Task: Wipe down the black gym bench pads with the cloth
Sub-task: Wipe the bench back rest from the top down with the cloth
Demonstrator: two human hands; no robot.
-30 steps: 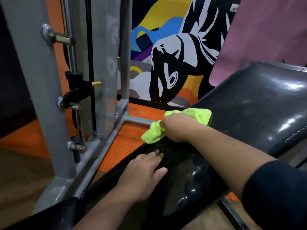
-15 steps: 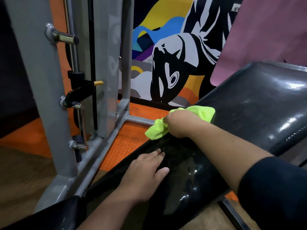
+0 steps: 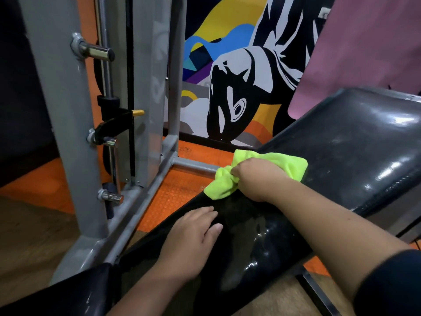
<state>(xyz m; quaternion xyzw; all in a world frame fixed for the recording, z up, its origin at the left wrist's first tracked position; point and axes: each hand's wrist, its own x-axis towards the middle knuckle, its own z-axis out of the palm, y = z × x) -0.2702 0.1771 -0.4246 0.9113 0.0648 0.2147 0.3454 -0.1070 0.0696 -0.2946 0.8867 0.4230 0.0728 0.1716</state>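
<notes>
The right hand [image 3: 257, 179] grips a bunched yellow-green cloth [image 3: 230, 181], fingers curled round it, and presses it onto the far edge of the lower bench pad [image 3: 268, 242], close to the junction where the raised pad [image 3: 355, 142] begins; cloth ends stick out at 10 o'clock and 2 o'clock from the knuckles. The lower pad's long axis runs from 8 o'clock, near the viewer, up to 2 o'clock, and most of its glossy black surface lies toward 7 o'clock from the cloth, while the raised pad spreads away at 2 o'clock. The left hand [image 3: 191, 245] rests flat on the lower pad, fingers straight and together, holding nothing, just short of the cloth at its 7 o'clock. The right forearm reaches in from the lower right, wrist bent down over the edge. The right hand is plainly the nearer one to any unwiped area, and a stroke along the pad's long axis seems the natural continuation, with the raised pad likely left to do
</notes>
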